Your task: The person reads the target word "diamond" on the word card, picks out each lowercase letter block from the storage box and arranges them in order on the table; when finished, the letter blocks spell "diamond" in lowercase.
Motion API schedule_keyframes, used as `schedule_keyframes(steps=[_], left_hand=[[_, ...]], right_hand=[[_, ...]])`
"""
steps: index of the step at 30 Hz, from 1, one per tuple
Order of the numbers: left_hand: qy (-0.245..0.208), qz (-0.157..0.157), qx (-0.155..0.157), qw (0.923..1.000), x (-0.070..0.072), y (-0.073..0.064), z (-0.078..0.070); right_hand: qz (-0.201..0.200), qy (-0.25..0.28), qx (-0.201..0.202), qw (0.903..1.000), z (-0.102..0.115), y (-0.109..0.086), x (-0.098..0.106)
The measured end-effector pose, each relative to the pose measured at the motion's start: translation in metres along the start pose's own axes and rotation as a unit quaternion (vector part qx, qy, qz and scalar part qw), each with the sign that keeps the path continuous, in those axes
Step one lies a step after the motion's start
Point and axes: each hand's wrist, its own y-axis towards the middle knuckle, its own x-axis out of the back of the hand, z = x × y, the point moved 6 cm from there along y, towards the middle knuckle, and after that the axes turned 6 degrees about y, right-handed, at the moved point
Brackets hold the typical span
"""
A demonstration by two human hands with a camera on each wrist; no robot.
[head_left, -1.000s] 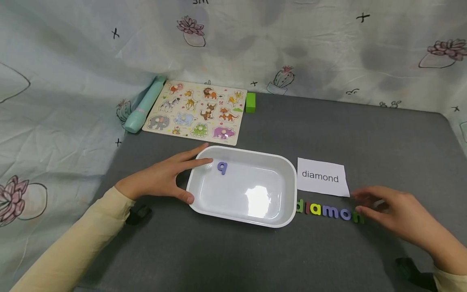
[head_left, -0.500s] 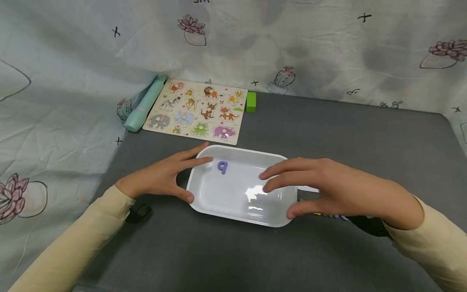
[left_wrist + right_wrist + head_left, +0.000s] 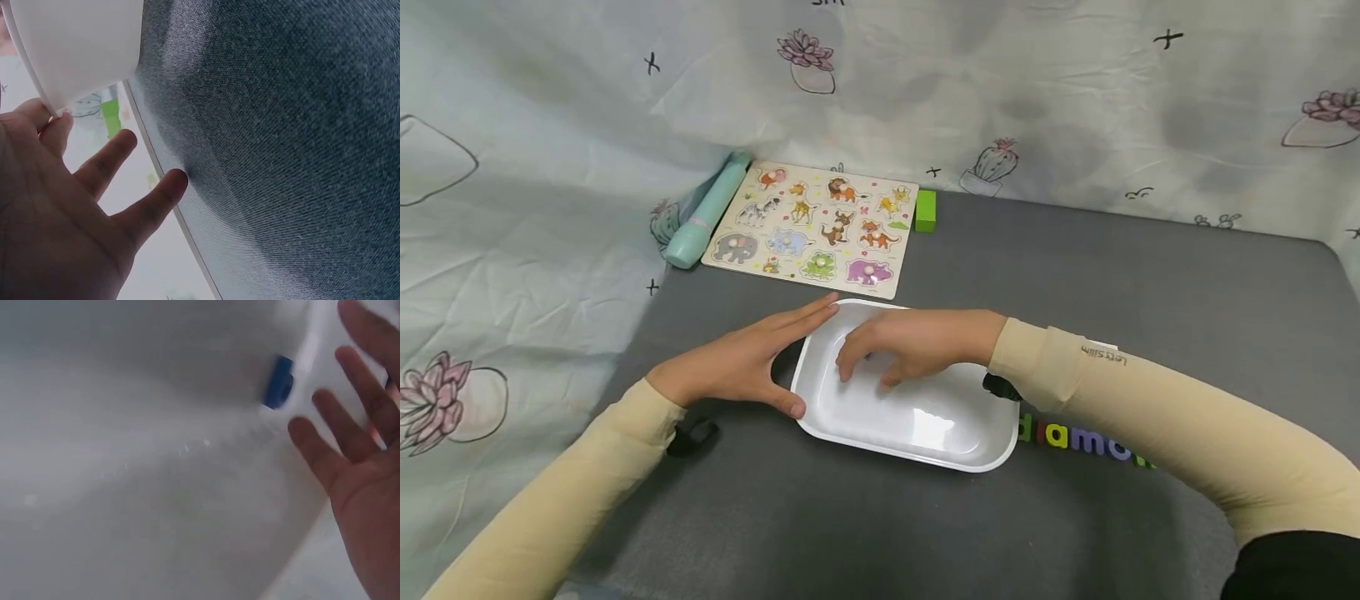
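The left hand (image 3: 741,358) lies spread at the left end of a white tray (image 3: 842,417), its thumb at the near-left rim and straight fingers at the far one. In the left wrist view, fingertips meet the rim of the tray (image 3: 75,50) while two other fingers extend past it. Over the tray's inside reaches the right hand (image 3: 917,337), fingers pointing down with nothing between them. Beyond its fingertips in the right wrist view lies a small letter (image 3: 279,382), bluish there, mostly hidden by the hand in the head view.
Coloured letters (image 3: 1088,439) form a row right of the tray, partly under the right sleeve, which nearly covers a white paper card (image 3: 1103,345). An animal peg puzzle (image 3: 820,225), a mint-green cylinder (image 3: 707,212) and a green block (image 3: 926,212) sit at the back.
The right hand has left the end of the letter row and moved left over the tray to the purple letter. The left hand has stayed at the tray, its index finger now nearer the far rim.
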Motion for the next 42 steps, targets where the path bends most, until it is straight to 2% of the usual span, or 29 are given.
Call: schedule_keyframes(steps=[5, 12, 16, 20, 24, 28, 31, 34, 38, 40, 42], left_hand=[[-0.001, -0.007, -0.007, 1.0, 0.001, 0.0, -0.002], [0.003, -0.006, -0.001, 1.0, 0.001, 0.0, -0.003], [0.003, -0.004, 0.004, 1.0, 0.001, 0.0, -0.003], [0.001, -0.002, 0.008, 1.0, 0.0, -0.001, -0.002], [-0.001, 0.001, 0.011, 0.9999, 0.0, -0.002, -0.003], [0.0, 0.004, 0.02, 0.9998, 0.001, -0.001, -0.003], [0.001, 0.003, 0.025, 0.9997, 0.001, -0.001, -0.002], [0.001, 0.0, 0.02, 0.9998, 0.001, -0.001, -0.002], [-0.002, -0.001, 0.011, 0.9999, 0.001, 0.0, -0.002], [-0.004, 0.002, 0.011, 0.9999, 0.0, 0.0, -0.002], [-0.006, 0.004, 0.011, 0.9999, 0.0, 0.001, -0.001]], right_hand=[[-0.009, -0.036, -0.003, 0.9993, -0.01, 0.015, -0.005], [-0.068, -0.099, 0.01, 0.9927, -0.014, 0.017, -0.01], [-0.076, -0.134, 0.005, 0.9881, -0.014, 0.016, -0.01], [-0.068, -0.139, -0.006, 0.988, -0.011, 0.015, -0.008], [-0.08, -0.106, -0.006, 0.9911, 0.004, 0.003, 0.003], [-0.125, -0.048, 0.023, 0.9907, 0.033, -0.028, 0.024], [-0.176, -0.033, 0.045, 0.9828, 0.054, -0.064, 0.038], [-0.244, -0.064, 0.056, 0.9661, 0.073, -0.109, 0.047], [-0.325, -0.116, 0.04, 0.9378, 0.085, -0.17, 0.047], [-0.354, -0.12, 0.014, 0.9275, 0.084, -0.2, 0.042], [-0.378, -0.128, -0.03, 0.9165, 0.08, -0.228, 0.034]])
